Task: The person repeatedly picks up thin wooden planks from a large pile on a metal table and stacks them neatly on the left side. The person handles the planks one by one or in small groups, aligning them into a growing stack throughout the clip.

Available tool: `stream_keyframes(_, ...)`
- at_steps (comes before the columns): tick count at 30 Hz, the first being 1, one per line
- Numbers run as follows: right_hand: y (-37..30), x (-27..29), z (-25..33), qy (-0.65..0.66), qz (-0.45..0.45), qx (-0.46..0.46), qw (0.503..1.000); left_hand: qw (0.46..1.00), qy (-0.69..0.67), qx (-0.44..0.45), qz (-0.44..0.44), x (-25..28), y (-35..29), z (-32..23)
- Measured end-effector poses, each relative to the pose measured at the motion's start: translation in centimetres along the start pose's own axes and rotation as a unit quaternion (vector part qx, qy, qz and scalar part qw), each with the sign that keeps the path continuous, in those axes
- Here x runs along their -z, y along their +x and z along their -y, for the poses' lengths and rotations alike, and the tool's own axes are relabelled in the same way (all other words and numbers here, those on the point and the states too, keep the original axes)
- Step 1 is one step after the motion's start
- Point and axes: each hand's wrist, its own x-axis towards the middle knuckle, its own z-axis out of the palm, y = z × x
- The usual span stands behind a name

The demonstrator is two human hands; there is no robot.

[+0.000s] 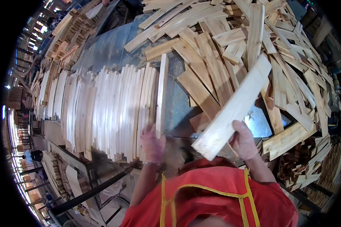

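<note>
My right hand (243, 140), in a thin pinkish glove, is closed on the edge of a wide, pale wooden board (236, 104). The board is held up at a slant, its near end in front of my chest and its far end over the loose pile. My left hand (152, 144), also gloved, is closed at the near end of a narrow-edged wooden board (163, 89) that stands on its edge. That board is just right of a long row of boards (113, 109) packed on edge side by side. The fingertips of my left hand are partly hidden and slightly blurred.
Loose boards (204, 60) lie in a jumbled heap across the right and far side of the blue-grey metal table (113, 45). Stacked wood (70, 34) stands at the far left. A dark metal rail (94, 191) runs below the row, and short offcuts (303, 162) fill the lower right.
</note>
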Motion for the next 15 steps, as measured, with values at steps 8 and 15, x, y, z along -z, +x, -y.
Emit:
stream_keyframes(8, 6.1, 0.8, -14.2, -0.476, -0.050, -0.084, 0.874, 0.994, 0.090, -0.021, -0.066, 0.8, 0.4, 4.7)
stream_keyframes(15, 7.1, -7.5, -20.1, -0.630, 0.287, -0.028, 0.721, 0.980, 0.098, -0.171, 0.032, 3.5, 0.4, 3.2)
